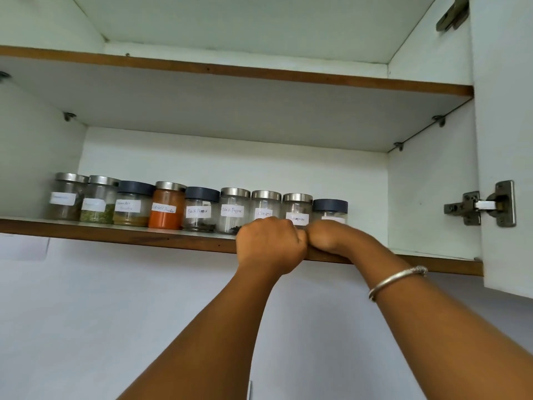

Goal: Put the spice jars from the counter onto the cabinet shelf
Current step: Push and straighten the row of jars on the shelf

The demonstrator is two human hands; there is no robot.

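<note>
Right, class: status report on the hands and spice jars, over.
Left hand and right hand curled, touching, at shelf edge; grip unclear. Nine spice jars in a row on shelf. Hands hide base of cloves jar.

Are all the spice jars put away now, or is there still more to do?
Nine spice jars stand in a row on the cabinet shelf, so that looks done. The left hand and right hand are curled at the shelf's front edge, before the right-end jars; what they hold is hidden. The counter is out of view, so I can't tell if any remain.
</note>
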